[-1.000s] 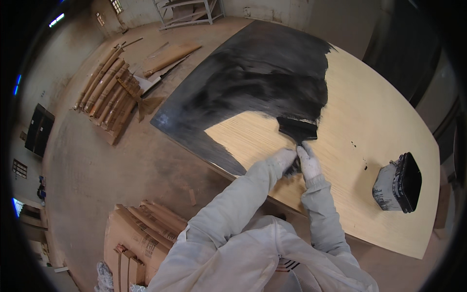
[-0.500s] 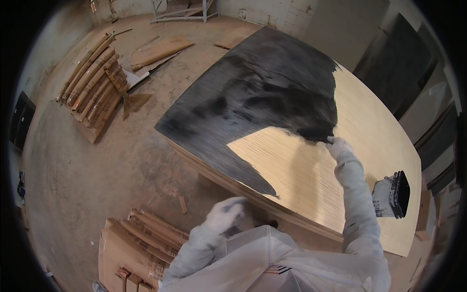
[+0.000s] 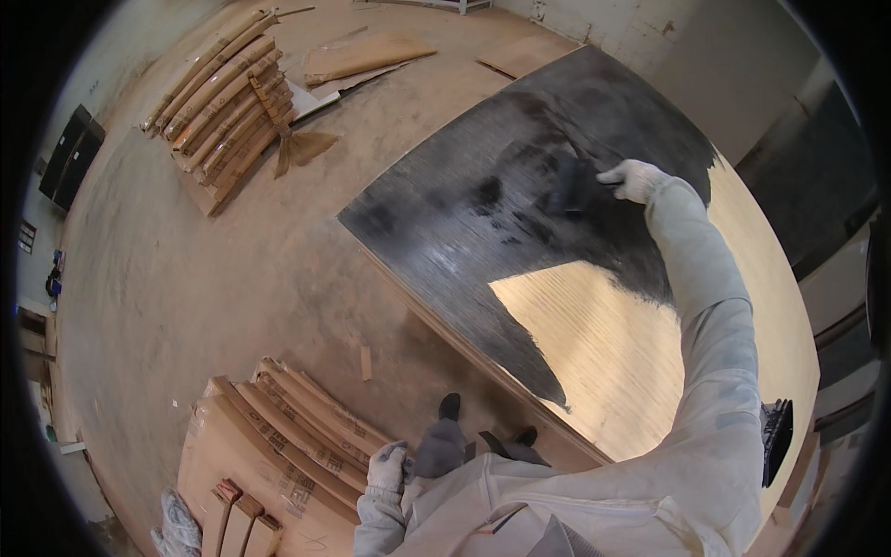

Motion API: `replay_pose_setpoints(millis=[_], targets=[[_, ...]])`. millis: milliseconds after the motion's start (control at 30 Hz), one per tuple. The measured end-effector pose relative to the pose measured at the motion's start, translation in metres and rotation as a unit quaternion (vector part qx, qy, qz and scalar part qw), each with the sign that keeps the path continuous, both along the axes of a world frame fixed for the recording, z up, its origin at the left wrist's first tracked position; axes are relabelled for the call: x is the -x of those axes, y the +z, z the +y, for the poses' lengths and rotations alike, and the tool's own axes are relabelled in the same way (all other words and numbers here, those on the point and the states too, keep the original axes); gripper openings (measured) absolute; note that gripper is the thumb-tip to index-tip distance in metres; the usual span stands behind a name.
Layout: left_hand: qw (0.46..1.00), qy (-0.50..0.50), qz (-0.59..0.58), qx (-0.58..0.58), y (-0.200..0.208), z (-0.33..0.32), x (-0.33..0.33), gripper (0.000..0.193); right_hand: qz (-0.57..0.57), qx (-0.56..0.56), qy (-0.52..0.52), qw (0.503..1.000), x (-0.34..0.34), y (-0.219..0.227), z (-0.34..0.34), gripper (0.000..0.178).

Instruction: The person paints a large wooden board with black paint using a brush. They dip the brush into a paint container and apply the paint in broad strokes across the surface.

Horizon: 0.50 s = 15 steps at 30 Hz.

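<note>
My right hand (image 3: 633, 180), in a pale work glove, grips a dark wide paint brush (image 3: 575, 186) whose head is hard to make out against the wet black paint. The brush rests on the far part of a big wooden panel (image 3: 594, 325), which tops a stack of panels. Black paint (image 3: 436, 213) coats its left and far areas, while bare light wood shows at the near middle and along the right. My left hand (image 3: 388, 466), also gloved, hangs low beside my body with fingers curled in and nothing visible in them. A black-rimmed paint bucket (image 3: 778, 441) sits at the panel's right, partly behind my right arm.
Brown cardboard-wrapped packs (image 3: 278, 455) are piled close to my left, with wooden-handled tools (image 3: 232, 506) and a glove (image 3: 176, 524) by them. Another pile of wrapped packs (image 3: 223, 111) lies farther left. Dark panels (image 3: 789, 158) lean along the right wall.
My right hand has carried the brush away from the paint's near edge to the far middle of the black area. My left hand has dropped lower toward my side. The view has shifted left.
</note>
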<state>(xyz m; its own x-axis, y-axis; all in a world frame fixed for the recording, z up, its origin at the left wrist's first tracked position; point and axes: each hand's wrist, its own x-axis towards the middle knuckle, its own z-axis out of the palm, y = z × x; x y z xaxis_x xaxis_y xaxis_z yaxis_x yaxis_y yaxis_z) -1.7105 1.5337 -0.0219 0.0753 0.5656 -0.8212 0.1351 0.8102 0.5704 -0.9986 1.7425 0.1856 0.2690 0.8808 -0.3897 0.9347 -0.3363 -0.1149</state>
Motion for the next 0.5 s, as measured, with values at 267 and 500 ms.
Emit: replay_pose_setpoints(millis=[267,500], targets=[[0.997,-0.040,0.008,-0.064,-0.020,0.009,-0.036,0.027,0.029,0.047,0.260,0.964,0.138,0.006,-0.020,0.052],[0.999,0.022,0.040,-0.029,-0.026,-0.002,0.007,0.028,-0.029,0.030,-0.047,0.998,0.056,0.042,-0.002,0.051]])
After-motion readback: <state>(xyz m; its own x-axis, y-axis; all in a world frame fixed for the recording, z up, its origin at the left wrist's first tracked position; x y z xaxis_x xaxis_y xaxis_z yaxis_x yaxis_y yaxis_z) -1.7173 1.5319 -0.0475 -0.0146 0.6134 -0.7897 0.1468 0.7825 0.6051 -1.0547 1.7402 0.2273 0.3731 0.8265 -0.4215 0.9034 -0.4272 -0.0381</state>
